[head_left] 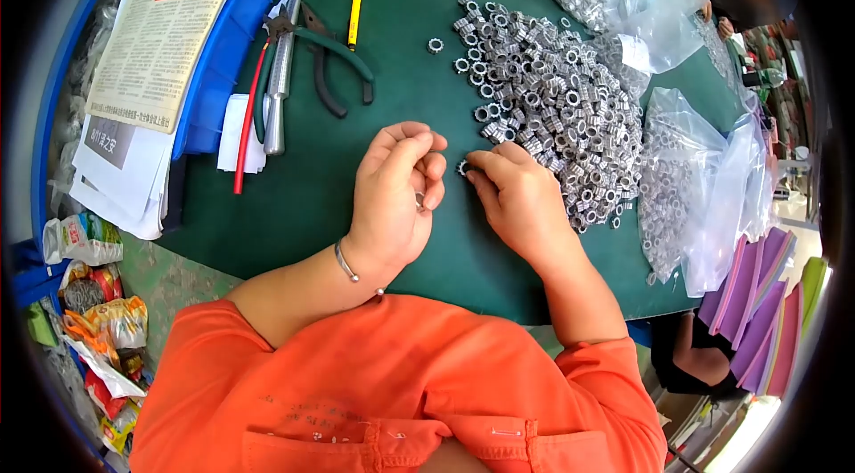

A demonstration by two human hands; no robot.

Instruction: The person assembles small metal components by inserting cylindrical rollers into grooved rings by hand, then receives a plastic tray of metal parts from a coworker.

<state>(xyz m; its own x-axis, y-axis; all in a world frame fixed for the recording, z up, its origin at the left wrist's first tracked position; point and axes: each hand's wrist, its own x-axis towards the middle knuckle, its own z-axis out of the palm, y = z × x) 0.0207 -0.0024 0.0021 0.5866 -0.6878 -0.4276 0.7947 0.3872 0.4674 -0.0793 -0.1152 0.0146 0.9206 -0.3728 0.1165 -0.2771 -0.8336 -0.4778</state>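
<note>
My left hand is raised over the green tabletop, palm turned inward and fingers curled. A small metal piece shows in its palm; the fingers partly cover it. To the right, my right hand pinches a small toothed metal ring between thumb and fingertips, close to the table. Just beyond it spreads a big heap of similar metal rings. One loose ring lies apart, left of the heap.
Pliers, a yellow pen-like tool, a metal rod and a red stick lie at left. Beside them stands a blue bin under a newspaper. Clear bags of rings line the right. Another person's hand shows far right.
</note>
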